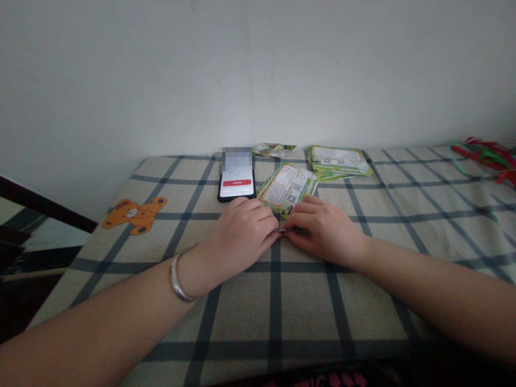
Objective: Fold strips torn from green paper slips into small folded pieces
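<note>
My left hand point(242, 231) and my right hand point(322, 228) meet at the middle of the checked table cover point(363, 301). Both are closed, pinching a thin flat green item point(291, 230) edge-on between their fingertips. A green and white printed card point(287, 188) lies just beyond the knuckles. A silver bangle point(177, 279) circles my left wrist.
A black phone point(237, 184) with a lit screen lies beyond my left hand. A stack of green cards point(338, 161) and a torn green wrapper point(274, 149) sit near the white wall. Red and green strips point(489, 156) lie far right. A bear print point(135, 213) marks the cloth's left side.
</note>
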Available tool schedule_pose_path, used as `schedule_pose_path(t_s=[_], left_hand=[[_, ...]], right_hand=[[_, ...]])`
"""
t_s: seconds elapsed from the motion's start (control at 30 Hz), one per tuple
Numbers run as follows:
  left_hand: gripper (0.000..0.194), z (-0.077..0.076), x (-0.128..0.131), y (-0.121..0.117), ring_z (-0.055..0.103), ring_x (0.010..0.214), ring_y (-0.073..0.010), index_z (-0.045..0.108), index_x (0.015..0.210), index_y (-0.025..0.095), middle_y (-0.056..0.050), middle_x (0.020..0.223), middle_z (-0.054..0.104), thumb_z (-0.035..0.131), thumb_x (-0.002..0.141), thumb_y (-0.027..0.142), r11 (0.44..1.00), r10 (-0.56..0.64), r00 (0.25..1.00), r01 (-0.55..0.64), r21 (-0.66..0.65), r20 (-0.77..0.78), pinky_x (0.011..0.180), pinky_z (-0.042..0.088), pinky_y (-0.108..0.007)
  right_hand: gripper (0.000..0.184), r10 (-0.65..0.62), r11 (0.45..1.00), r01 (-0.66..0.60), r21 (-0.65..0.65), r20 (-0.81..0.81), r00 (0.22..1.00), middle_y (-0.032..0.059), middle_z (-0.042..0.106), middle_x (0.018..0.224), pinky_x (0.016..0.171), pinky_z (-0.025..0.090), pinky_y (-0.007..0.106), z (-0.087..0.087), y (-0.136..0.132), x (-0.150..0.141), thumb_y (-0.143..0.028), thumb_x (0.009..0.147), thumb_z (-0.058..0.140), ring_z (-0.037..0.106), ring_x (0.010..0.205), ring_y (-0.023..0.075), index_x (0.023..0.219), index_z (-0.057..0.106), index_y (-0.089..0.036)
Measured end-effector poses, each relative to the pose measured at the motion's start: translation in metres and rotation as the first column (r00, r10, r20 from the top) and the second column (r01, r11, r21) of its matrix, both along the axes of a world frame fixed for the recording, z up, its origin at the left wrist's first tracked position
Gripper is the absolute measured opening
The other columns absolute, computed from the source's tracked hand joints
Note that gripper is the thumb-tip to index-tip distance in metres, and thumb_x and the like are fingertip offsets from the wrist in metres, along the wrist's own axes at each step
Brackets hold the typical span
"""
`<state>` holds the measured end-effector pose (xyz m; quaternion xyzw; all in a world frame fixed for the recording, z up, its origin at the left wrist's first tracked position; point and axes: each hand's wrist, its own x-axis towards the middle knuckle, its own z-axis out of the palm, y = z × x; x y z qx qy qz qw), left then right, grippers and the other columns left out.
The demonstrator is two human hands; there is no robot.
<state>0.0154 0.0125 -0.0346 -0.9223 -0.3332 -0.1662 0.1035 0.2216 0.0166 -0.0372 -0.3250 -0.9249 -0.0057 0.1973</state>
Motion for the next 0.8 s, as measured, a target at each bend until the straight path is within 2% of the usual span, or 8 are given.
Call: schedule_pose_path(t_s=[0.23, 0.37, 0.47, 0.63, 0.8], left_hand=[[0.015, 0.0029, -0.0021, -0.0010, 0.058, 0.077, -0.0200, 0.065, 0.075, 0.019, 0.000, 0.077, 0.067, 0.062, 0.087, 0.027, 0.994, -0.053, 0.998, 0.050, 0.100, 0.028, 0.070, 0.040, -0.035], [0.021, 0.0060, -0.0038, -0.0024, 0.058, 0.076, -0.0201, 0.064, 0.077, 0.019, -0.002, 0.076, 0.067, 0.052, 0.093, 0.026, 0.978, -0.067, 0.997, 0.059, 0.202, 0.034, 0.069, 0.040, -0.034], [0.021, 0.0072, -0.0037, -0.0025, 0.058, 0.073, -0.0201, 0.063, 0.076, 0.019, -0.002, 0.072, 0.066, 0.052, 0.093, 0.025, 0.967, -0.050, 0.998, 0.042, 0.251, 0.026, 0.067, 0.039, -0.033], [0.020, 0.0090, -0.0057, -0.0009, 0.058, 0.071, -0.0191, 0.062, 0.080, 0.018, -0.001, 0.069, 0.065, 0.050, 0.095, 0.024, 0.968, -0.020, 0.999, 0.011, 0.249, 0.035, 0.065, 0.038, -0.032], [0.019, 0.0095, -0.0092, 0.0015, 0.062, 0.072, -0.0191, 0.063, 0.083, 0.018, -0.001, 0.074, 0.068, 0.050, 0.095, 0.024, 0.976, -0.044, 0.998, 0.035, 0.215, 0.036, 0.065, 0.041, -0.032]], right_hand=[[0.018, 0.008, 0.999, -0.011, 0.037, 0.056, 0.998, 0.0022, 0.061, 0.074, 0.067, 0.034, 0.029, 0.0051, -0.0039, 0.0009, -0.025, 0.090, 0.053, 0.050, 0.075, 0.0171, 0.075, 0.061, -0.018], [0.018, -0.052, 0.993, 0.050, 0.108, 0.019, 0.998, 0.0034, 0.061, 0.071, 0.062, 0.030, 0.029, 0.0064, -0.0057, 0.0022, -0.024, 0.091, 0.051, 0.051, 0.070, 0.0167, 0.078, 0.061, -0.017], [0.018, -0.059, 0.983, 0.056, 0.174, 0.015, 0.998, 0.0033, 0.061, 0.069, 0.063, 0.030, 0.030, 0.0056, -0.0046, 0.0038, -0.024, 0.090, 0.051, 0.051, 0.067, 0.0169, 0.079, 0.063, -0.017], [0.017, -0.053, 0.980, 0.059, 0.189, -0.034, 0.998, 0.0034, 0.064, 0.072, 0.065, 0.034, 0.029, 0.0052, -0.0012, 0.0068, -0.025, 0.091, 0.053, 0.055, 0.069, 0.0170, 0.084, 0.067, -0.018], [0.019, -0.044, 0.982, 0.051, 0.180, -0.044, 0.998, 0.0050, 0.065, 0.074, 0.066, 0.038, 0.029, 0.0057, 0.0012, 0.0094, -0.022, 0.092, 0.051, 0.057, 0.071, 0.0178, 0.089, 0.069, -0.017]])
